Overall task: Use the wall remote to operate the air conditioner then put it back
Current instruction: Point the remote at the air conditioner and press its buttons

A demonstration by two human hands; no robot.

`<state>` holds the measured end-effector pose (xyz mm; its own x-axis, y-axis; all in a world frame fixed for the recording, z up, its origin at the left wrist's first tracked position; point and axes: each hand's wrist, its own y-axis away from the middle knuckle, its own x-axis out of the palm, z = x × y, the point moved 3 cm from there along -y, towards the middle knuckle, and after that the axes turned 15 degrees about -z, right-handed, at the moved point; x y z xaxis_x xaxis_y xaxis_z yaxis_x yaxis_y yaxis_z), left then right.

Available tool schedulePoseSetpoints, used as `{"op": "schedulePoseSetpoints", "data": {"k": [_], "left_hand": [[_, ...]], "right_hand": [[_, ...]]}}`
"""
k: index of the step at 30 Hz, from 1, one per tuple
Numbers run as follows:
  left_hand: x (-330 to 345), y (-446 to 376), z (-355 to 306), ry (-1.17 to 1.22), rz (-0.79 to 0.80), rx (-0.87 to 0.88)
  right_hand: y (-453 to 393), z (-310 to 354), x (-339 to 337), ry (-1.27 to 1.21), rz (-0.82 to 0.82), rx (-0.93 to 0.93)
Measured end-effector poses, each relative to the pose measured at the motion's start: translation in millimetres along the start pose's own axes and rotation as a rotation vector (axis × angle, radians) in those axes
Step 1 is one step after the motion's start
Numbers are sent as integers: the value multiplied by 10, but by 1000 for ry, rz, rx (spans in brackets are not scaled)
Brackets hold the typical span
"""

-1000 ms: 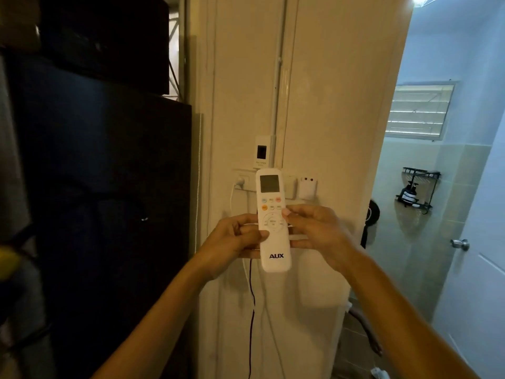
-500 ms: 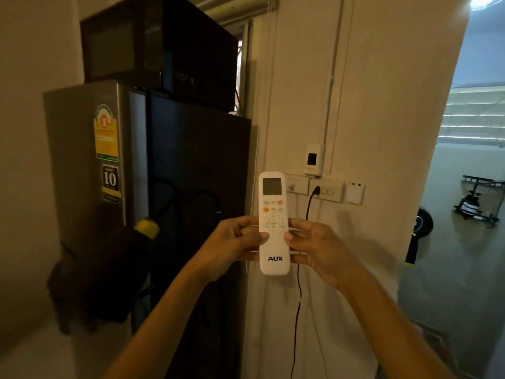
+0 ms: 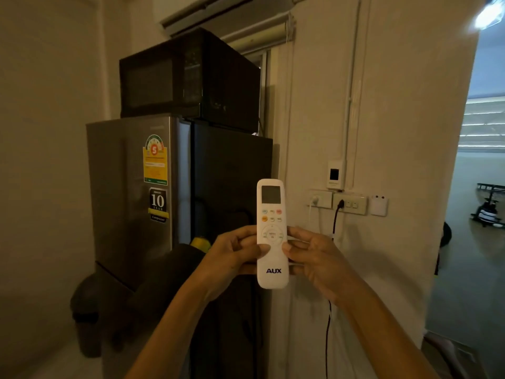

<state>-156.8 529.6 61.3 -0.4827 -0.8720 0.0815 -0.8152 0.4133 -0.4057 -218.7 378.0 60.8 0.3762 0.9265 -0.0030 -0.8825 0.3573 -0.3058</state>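
Note:
A white AUX remote [image 3: 272,214] stands upright in front of me, its screen at the top and its buttons facing me. My left hand [image 3: 232,253] grips its left side with the thumb resting on the lower face. My right hand [image 3: 314,255] grips its right side, thumb at the edge just under the round keypad. The air conditioner's underside [image 3: 207,12] shows at the top, above the microwave. A small white wall holder [image 3: 378,205] hangs right of the switches.
A grey fridge [image 3: 131,192] with a black microwave [image 3: 185,75] on top stands to the left. Wall sockets [image 3: 349,203] with plugged cables sit on the cream wall. A dark bin [image 3: 84,318] stands low left. A doorway opens at the right.
The view has swung left and up, bringing the fridge, the microwave and the air conditioner into sight. Both hands keep the remote upright at about the same spot.

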Motion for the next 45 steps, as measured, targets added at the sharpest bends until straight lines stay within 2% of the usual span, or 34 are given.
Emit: {"op": "schedulePoseSetpoints", "data": {"k": [10, 33, 45], "left_hand": [[-194, -115, -248, -17, -12, 34], [65, -840, -1369, -57, 65, 252], [35, -905, -1737, -45, 45, 286]], "right_hand": [[-141, 227, 196, -27, 8, -22], [-688, 1448, 13, -24, 33, -340], [-739, 1826, 94, -47, 57, -389]]}}
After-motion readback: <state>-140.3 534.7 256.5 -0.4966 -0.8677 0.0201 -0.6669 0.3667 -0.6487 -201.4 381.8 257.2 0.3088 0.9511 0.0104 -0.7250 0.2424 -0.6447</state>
